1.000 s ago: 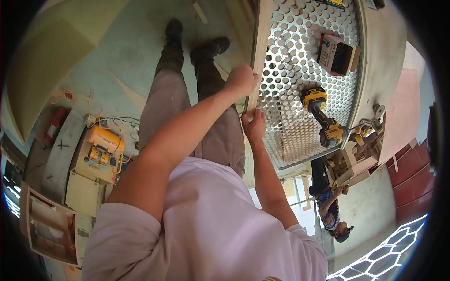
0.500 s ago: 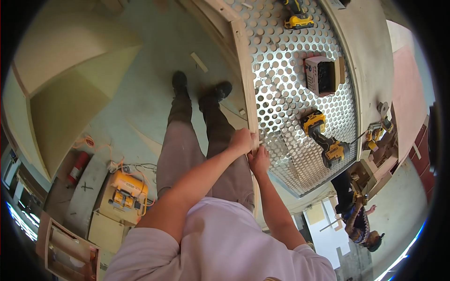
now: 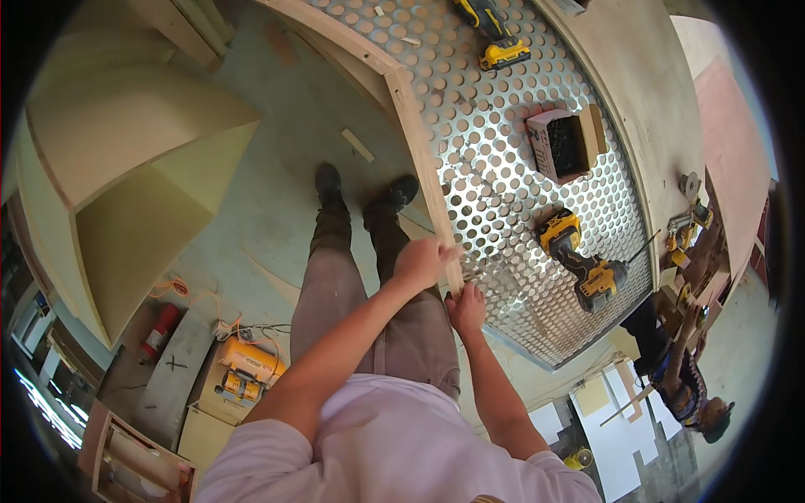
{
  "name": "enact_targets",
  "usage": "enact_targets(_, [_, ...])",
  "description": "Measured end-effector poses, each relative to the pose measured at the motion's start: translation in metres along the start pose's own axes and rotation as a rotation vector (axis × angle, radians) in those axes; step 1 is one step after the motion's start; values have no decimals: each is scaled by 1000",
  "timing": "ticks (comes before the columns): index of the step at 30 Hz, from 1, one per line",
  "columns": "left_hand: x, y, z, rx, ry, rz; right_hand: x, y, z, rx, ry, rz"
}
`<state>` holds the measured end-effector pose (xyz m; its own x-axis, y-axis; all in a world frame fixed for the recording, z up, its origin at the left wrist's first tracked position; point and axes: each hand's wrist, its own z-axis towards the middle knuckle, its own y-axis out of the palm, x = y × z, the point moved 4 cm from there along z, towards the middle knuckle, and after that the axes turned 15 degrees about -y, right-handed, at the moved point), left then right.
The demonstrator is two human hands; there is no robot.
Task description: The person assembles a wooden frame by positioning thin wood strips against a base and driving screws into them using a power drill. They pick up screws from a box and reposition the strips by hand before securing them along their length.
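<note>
A pale wooden edge strip (image 3: 426,168) runs along the near side of a perforated metal sheet (image 3: 503,180). My left hand (image 3: 422,263) is over this strip with its fingers drawn together, their tips slightly blurred; whatever they may hold is hidden. Close below it, my right hand (image 3: 467,310) grips the strip's lower part, thumb and fingertips at its edges. A yellow-and-black drill (image 3: 587,264) lies on the sheet to the right of both hands. Beyond it is an open box (image 3: 560,147) with dark contents.
Another power tool (image 3: 503,50) rests at the sheet's far end. A curved wooden panel (image 3: 142,142) stands left, above a fire extinguisher (image 3: 161,331) and a yellow compressor (image 3: 251,360) with cords. Another person (image 3: 679,377) works at the right.
The view has shifted, so the sheet and its tools appear further left. My left hand has moved slightly left and down, its fingers lying across the strip. My right hand remains at the strip.
</note>
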<state>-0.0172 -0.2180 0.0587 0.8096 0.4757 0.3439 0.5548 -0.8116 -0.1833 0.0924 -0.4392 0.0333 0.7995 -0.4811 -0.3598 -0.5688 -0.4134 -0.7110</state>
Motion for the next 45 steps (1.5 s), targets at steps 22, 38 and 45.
enact_targets(22, [163, -135, -243, -1215, 782, -1140, -3, -8, 0, -2, 31, 91])
enact_targets(38, [124, -182, -153, -800, 679, -1177, -6, -5, 1, -60, 45, -10])
enact_targets(45, [47, -133, 73, 600, 257, -551, -8, -21, 9, -89, -55, 46])
